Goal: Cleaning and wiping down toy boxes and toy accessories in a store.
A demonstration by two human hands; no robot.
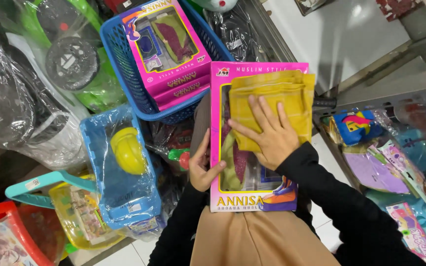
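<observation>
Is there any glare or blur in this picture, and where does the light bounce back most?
In the head view, the strongest glare sits on the plastic wrap over the toys at left and on the shiny white floor at top right; the pink box under the right hand and left hand looks sharp, while the frame's edges bend slightly and the packets at lower right look softer.

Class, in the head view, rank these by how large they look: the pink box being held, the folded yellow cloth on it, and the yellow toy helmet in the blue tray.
1. Pink box, largest.
2. Folded yellow cloth, under the right hand.
3. Yellow toy helmet, smallest, though it lies farther from the camera, so its true size is unsure.
</observation>
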